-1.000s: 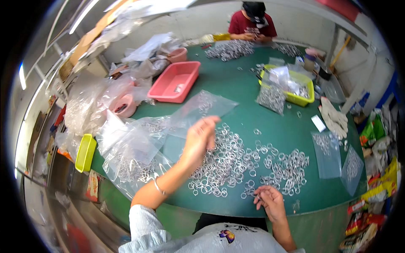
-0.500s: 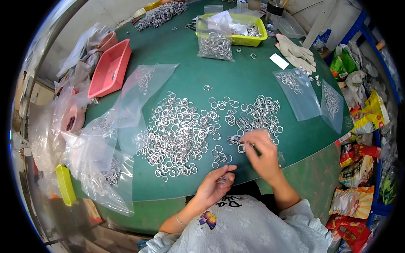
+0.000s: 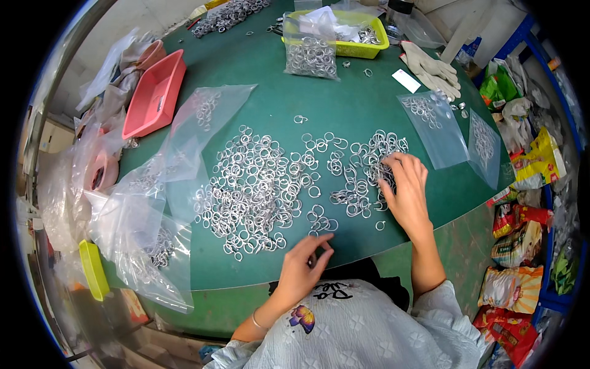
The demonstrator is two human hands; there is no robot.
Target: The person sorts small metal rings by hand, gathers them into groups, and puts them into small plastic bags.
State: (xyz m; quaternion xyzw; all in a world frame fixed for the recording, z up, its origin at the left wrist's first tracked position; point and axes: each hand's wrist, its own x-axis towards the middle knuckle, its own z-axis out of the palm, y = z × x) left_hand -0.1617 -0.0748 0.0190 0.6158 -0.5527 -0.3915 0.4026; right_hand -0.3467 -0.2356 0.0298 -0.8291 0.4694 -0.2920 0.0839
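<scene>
Sorting loose metal rings (image 3: pixel 258 184) spread across a green tabletop (image 3: pixel 344 111).
Right hand (image 3: pixel 407 190) lies fingers-spread on the rings' right edge; left hand (image 3: pixel 305 267), just below them, pinches closed, contents unclear. Most rings unbagged; filled bags (image 3: pixel 430 123) beyond.

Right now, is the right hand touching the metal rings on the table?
Touching. In the head view the right hand lies flat on the metal rings, fingers spread over the right-side cluster with no green table showing between.

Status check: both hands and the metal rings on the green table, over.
Left hand near table edge, fingers pinched, hold unclear. Right hand flat on the metal rings, fingers spread. Clear plastic bags lie left of the pile, not blocking.
</scene>
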